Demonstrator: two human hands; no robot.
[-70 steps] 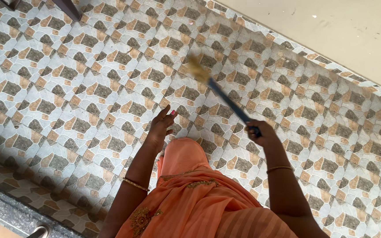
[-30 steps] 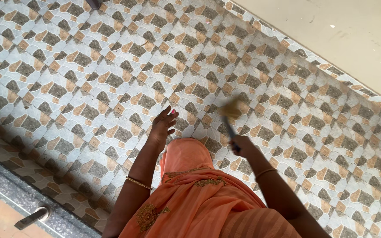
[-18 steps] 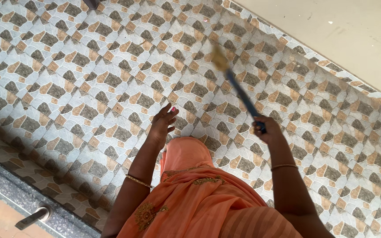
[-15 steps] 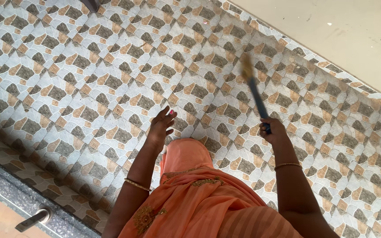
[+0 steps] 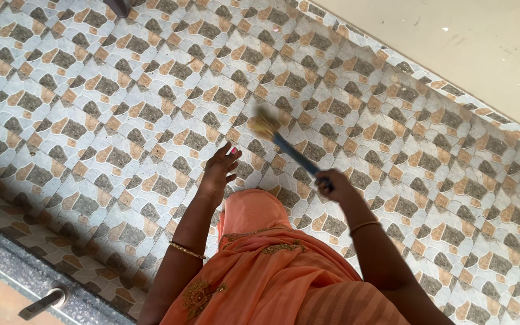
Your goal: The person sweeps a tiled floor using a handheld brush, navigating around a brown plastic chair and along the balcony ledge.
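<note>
Right hand [image 5: 332,183] clamped on blue-handled brush [image 5: 284,144], bristles against patterned tile wall [image 5: 121,108]. Left hand [image 5: 219,171] open, fingers spread, braced on tiles. Scrubbing apparently midway; remaining grime indiscernible.

The picture is bright with soft daylight and no hard shadows. The brush [image 5: 266,126] head is blurry. The lower left of the frame looks darker.

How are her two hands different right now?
The right hand is closed around the blue handle of a broom; the left hand is open with fingers spread and holds nothing. The right hand reaches out farther to the side; the left hand sits nearer the orange cloth. Both wrists wear a thin gold bangle.
</note>
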